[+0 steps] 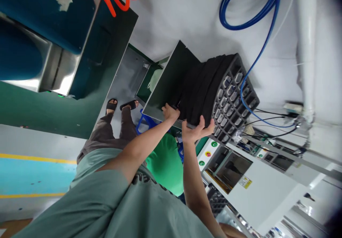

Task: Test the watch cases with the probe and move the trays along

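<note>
A stack of black plastic trays (199,84) stands on a dark green board (171,77), seen sideways in this tilted view. Small silvery parts (226,106) fill many slots of the outermost tray. My left hand (171,112) is curled at the tray edges near the board, its fingertips partly hidden. Higher on the same stack, my right hand (197,130) grips the tray edges with thumb and fingers set apart. Both hands are on the side of the stack that faces my body.
Blue coiled hose (237,24) hangs on the wall, one length crossing before the trays. Orange hose (124,3) hangs by a green bench (101,77). A white machine (248,188) with buttons stands right. Beside my arms are a rounded green thing (167,166) and blue plastic (145,120).
</note>
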The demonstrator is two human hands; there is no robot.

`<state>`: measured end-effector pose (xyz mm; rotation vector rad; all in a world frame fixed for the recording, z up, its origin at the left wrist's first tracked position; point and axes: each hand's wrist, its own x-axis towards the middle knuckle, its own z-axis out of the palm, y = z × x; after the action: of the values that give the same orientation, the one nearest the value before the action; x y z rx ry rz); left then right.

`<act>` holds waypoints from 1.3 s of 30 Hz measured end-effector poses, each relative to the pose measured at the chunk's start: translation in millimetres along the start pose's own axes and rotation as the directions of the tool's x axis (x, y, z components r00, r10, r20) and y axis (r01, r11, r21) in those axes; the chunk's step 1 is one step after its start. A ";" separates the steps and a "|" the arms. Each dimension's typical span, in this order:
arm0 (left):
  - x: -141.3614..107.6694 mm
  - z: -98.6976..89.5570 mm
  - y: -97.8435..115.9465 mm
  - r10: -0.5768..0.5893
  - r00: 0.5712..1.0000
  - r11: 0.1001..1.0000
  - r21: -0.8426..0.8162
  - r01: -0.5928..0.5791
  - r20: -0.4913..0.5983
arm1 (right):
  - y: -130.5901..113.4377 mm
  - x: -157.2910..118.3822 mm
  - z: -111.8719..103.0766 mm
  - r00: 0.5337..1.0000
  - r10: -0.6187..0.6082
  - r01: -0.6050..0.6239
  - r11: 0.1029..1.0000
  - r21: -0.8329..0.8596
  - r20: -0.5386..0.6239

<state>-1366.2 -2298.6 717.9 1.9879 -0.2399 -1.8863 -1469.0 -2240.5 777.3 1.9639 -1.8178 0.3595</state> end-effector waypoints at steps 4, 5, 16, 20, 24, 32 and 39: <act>0.2 1.4 -1.3 0.040 0.998 0.999 0.026 -0.041 0.057 | -9.8 -2.4 3.7 0.999 -0.026 0.026 1.000 -0.016 -0.043; -3.7 4.8 -1.0 0.049 0.997 0.998 0.023 -0.051 0.061 | -9.6 -1.4 2.9 0.998 -0.033 0.032 0.999 -0.021 -0.044; -51.9 27.3 6.9 0.144 0.989 0.988 -0.066 -0.141 0.042 | 21.9 23.1 -27.6 0.995 -0.094 0.095 0.995 0.028 -0.040; -68.2 33.3 10.7 0.176 0.982 0.981 -0.093 -0.170 0.062 | 36.1 40.1 -40.5 0.993 -0.113 0.114 0.993 0.024 -0.045; -75.7 35.4 14.6 0.194 0.977 0.977 -0.103 -0.185 0.087 | 45.0 52.3 -43.4 0.985 -0.162 0.166 0.985 0.055 -0.066; -31.4 11.0 0.3 0.162 0.981 0.986 -0.049 -0.157 0.106 | 14.1 4.4 -3.5 0.999 -0.039 0.039 0.999 0.017 -0.014; 18.6 -29.8 7.9 0.165 0.974 0.978 0.101 -0.182 0.158 | -35.0 -28.3 38.6 0.924 0.202 -0.212 0.977 -0.003 0.325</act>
<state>-1334.2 -2308.2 704.4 1.8313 -0.5583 -1.9468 -1441.2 -2232.8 725.4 1.9461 -2.2490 0.1336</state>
